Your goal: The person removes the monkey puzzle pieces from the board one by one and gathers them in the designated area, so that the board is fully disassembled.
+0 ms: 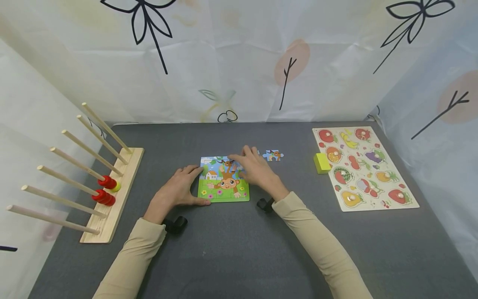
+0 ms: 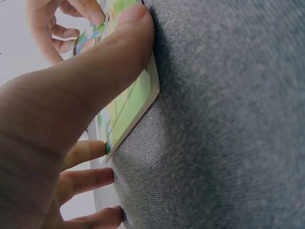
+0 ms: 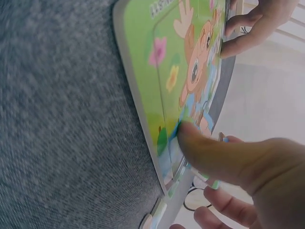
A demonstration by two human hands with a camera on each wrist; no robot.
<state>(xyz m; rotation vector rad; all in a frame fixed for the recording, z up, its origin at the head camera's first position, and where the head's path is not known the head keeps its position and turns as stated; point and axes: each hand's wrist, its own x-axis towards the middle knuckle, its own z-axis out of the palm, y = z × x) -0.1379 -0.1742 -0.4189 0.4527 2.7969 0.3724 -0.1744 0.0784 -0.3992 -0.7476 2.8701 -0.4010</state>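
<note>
A jigsaw puzzle [image 1: 224,193] with a cartoon monkey lies flat on the table. My left hand [image 1: 177,187] spans its left side. The thumb [image 2: 119,47] rests at the near edge, and a fingertip touches the far left corner. Over the upper right part, my right hand [image 1: 257,168] pinches a puzzle piece [image 3: 202,175] between thumb and forefinger, its thumb [image 3: 205,148] low on the picture. The piece is mostly hidden by the fingers. Just beyond this hand lies a loose puzzle piece [image 1: 273,155]; another is partly covered by the fingers.
On the left stands a wooden peg rack [image 1: 123,182] with slanting pegs, red rings [image 1: 104,197] and a yellow ring [image 1: 117,187]. At the right lies a fruit puzzle board [image 1: 367,170], with a yellow block [image 1: 322,163] at its left edge. A printed cloth hangs behind the table.
</note>
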